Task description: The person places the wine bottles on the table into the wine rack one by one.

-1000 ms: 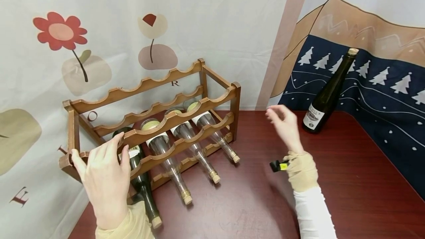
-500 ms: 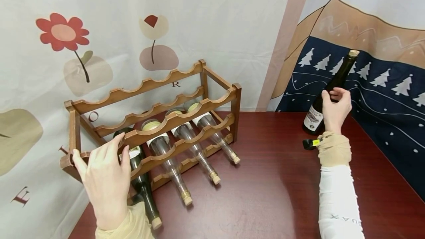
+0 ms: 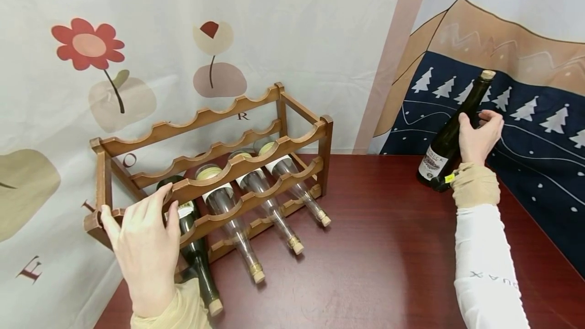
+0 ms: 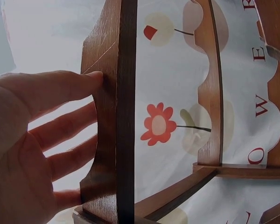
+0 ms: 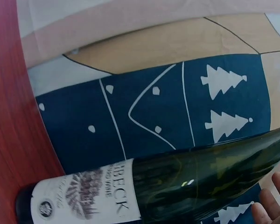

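Note:
My left hand (image 3: pixel 147 248) grips the upper front rail of a wooden wine rack (image 3: pixel 256 159). In the left wrist view its thumb lies on one face of the rail (image 4: pixel 109 130), with the fingers behind. A dark green wine bottle (image 3: pixel 445 141), corked and white-labelled, stands upright at the back right of the table. My right hand (image 3: pixel 480 138) is at the bottle's upper body, thumb on one side and fingers on the other. The right wrist view shows loosely bent fingers (image 5: pixel 270 200) beside the green glass, not closed round it.
On the rack's low tier lie a dark corked bottle (image 3: pixel 198 255) and several clear corked bottles (image 3: pixel 235 222), necks toward me over the reddish table (image 3: pixel 361 248). Printed cloth (image 3: pixel 311 39) hangs close behind the rack and the standing bottle.
My right hand has moved right and away from me, from mid-table to the standing bottle, its thumb now in front of the glass. The left hand keeps its grip on the rack.

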The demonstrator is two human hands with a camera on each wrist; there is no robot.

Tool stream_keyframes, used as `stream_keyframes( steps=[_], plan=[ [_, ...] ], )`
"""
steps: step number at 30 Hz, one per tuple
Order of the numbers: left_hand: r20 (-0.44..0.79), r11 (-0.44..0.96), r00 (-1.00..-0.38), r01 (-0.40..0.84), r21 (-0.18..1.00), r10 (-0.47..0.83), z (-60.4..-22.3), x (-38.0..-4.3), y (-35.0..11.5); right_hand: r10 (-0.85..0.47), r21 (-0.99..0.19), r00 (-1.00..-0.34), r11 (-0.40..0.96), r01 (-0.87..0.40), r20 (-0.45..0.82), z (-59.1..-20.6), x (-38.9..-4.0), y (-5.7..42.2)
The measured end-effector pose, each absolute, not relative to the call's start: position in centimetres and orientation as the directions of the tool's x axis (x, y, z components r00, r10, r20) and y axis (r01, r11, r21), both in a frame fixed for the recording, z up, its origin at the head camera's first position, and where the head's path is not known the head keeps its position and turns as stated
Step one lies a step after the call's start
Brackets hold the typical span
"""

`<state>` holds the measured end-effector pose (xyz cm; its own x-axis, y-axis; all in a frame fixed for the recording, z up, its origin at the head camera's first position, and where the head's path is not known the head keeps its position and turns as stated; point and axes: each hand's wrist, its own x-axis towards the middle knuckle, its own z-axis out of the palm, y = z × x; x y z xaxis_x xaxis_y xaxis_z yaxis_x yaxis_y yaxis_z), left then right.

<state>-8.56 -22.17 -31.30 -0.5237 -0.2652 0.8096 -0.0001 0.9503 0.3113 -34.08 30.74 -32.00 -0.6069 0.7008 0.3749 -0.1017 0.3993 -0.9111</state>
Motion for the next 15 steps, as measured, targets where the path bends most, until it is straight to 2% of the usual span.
stream_keyframes(
  steps=[15],
  plan=[
    [0.806, 0.95, -0.528, -0.004, 0.313, -0.268, -31.2, -8.5, -22.2, 0.597, -0.904, -0.755, 0.428, 0.015, 0.271, -29.5, -36.1, 32.0]
  ],
)
